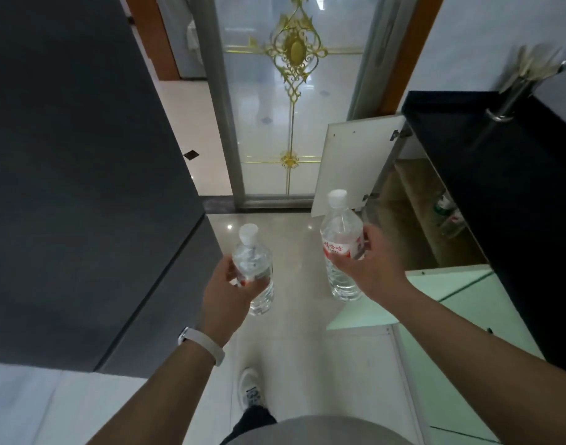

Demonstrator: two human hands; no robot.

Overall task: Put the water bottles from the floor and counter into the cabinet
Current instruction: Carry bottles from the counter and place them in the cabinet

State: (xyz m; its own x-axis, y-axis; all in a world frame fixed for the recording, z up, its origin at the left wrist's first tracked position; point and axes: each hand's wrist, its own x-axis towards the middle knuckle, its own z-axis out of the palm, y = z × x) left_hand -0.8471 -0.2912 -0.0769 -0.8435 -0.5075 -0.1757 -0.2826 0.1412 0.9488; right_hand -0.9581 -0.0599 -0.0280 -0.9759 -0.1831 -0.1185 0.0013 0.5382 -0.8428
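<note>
Both bottles are off the ground and in the air above the floor, not yet in the cabinet. The left hand has its fingers curled round the middle of the left bottle, and the right hand wraps the label band of the right bottle, both caps pointing up and away. The cabinet opening lies to the right, under the front edge of the dark surface, with the cabinet door swung out into the walkway just beyond the right bottle. The likeliest trouble is that door: a sweep of the right arm toward the opening could clip its free edge with the bottle's cap or shoulder and jar the grip. With both hands full, neither is free to steady the door or catch a slip, and the clear plastic looks smooth and thin, so a squeeze that loosens could let a bottle slide out onto the hard tile. Reaching in calls for a low stoop beneath the surface's overhang, where a cap could knock the underside. A stored bottle seems to stand on the shelf near its right edge, and a careless placement beside it could tip it over
</note>
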